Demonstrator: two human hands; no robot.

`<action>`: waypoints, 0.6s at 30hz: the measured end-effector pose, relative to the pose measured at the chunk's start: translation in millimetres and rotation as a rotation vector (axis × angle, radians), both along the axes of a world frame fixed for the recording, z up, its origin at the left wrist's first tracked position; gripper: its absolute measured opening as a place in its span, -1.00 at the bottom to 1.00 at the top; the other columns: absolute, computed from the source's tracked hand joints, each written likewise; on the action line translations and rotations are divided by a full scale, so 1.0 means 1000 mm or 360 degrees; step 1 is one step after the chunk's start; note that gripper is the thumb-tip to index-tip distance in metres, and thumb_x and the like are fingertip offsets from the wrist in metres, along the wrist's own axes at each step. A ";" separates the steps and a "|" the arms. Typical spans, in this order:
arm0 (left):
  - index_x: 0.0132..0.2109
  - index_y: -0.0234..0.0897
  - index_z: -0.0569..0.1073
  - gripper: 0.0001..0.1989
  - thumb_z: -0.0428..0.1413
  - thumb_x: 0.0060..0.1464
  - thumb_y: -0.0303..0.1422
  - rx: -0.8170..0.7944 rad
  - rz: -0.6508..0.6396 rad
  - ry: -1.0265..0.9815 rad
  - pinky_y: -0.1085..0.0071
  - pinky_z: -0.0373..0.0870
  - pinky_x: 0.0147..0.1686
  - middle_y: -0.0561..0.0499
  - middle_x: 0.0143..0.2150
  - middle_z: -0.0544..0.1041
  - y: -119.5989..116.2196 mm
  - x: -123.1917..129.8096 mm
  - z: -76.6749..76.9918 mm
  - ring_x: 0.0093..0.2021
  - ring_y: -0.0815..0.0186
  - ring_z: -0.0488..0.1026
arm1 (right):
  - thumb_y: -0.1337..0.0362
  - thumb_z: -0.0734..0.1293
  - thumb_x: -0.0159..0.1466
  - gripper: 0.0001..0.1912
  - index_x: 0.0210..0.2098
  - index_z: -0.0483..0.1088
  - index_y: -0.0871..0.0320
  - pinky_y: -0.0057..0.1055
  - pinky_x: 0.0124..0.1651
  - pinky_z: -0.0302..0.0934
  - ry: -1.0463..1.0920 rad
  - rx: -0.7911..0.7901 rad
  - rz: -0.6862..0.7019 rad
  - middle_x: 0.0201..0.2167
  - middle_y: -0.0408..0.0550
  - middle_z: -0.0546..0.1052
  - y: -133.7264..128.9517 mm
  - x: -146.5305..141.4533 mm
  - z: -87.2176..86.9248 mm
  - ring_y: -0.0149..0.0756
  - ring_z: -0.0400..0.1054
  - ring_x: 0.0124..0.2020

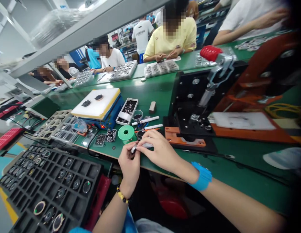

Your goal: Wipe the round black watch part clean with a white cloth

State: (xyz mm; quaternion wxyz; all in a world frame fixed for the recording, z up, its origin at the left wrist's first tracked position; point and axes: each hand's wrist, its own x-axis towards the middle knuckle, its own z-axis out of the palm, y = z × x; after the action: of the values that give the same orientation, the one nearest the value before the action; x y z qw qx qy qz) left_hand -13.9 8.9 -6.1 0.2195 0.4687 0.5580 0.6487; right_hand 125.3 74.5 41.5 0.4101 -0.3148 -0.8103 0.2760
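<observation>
Close together at the table's front edge, my left hand (130, 165) and my right hand (158, 149) meet with bent fingers. Between the fingertips shows a small white and dark piece (133, 149), too small to name. My left thumb and fingers close around it, and my right thumb and forefinger pinch at the same spot. A whitish thing (147, 145) shows under my right fingers; its kind is unclear. Just behind the hands stands a green spool (126, 133). A black compartment tray (75, 168) with round watch-like parts lies to the left of my left hand.
A black press fixture with a red-handled clamp (209, 53) stands at right. Behind the hands are white pens (145, 120), a white box of small parts (127, 111) and a blue box with a white foam top (97, 103). Several people sit across the green bench.
</observation>
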 end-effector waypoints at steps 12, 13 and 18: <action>-0.08 -0.25 0.59 -0.84 0.28 0.26 -0.28 -0.0023 0.0012 0.0038 0.32 0.56 0.01 -0.12 -0.04 0.62 -0.001 0.000 -0.004 -0.02 0.20 0.61 | 0.42 0.42 0.34 -0.85 -0.36 0.50 0.12 -0.17 0.08 0.23 0.0057 -0.0526 0.0146 -0.23 -0.11 0.45 0.001 -0.001 0.002 -0.23 0.34 -0.07; -0.08 -0.25 0.59 -0.84 0.29 0.26 -0.28 -0.0019 0.0007 0.0033 0.32 0.56 0.01 -0.13 -0.03 0.62 -0.001 0.000 -0.005 -0.01 0.20 0.61 | 0.41 0.41 0.35 -0.85 -0.36 0.49 0.12 -0.17 0.07 0.23 0.0057 -0.0547 0.0157 -0.23 -0.11 0.45 0.001 -0.001 0.002 -0.23 0.33 -0.07; -0.09 -0.25 0.60 -0.85 0.29 0.26 -0.28 0.0017 0.0005 0.0053 0.33 0.57 -0.02 -0.13 -0.05 0.63 0.000 -0.001 -0.005 -0.03 0.20 0.62 | 0.36 0.40 0.36 -0.87 -0.35 0.50 0.11 -0.18 0.04 0.21 0.0054 -0.0663 0.0245 -0.22 -0.10 0.45 0.004 -0.001 -0.001 -0.21 0.32 -0.07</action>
State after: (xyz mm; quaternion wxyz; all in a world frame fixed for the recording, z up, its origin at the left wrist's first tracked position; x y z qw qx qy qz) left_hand -14.8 8.5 -11.4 0.2066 0.4798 0.5589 0.6441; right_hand 123.8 78.5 40.6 0.3275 -0.3252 -0.7504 0.4732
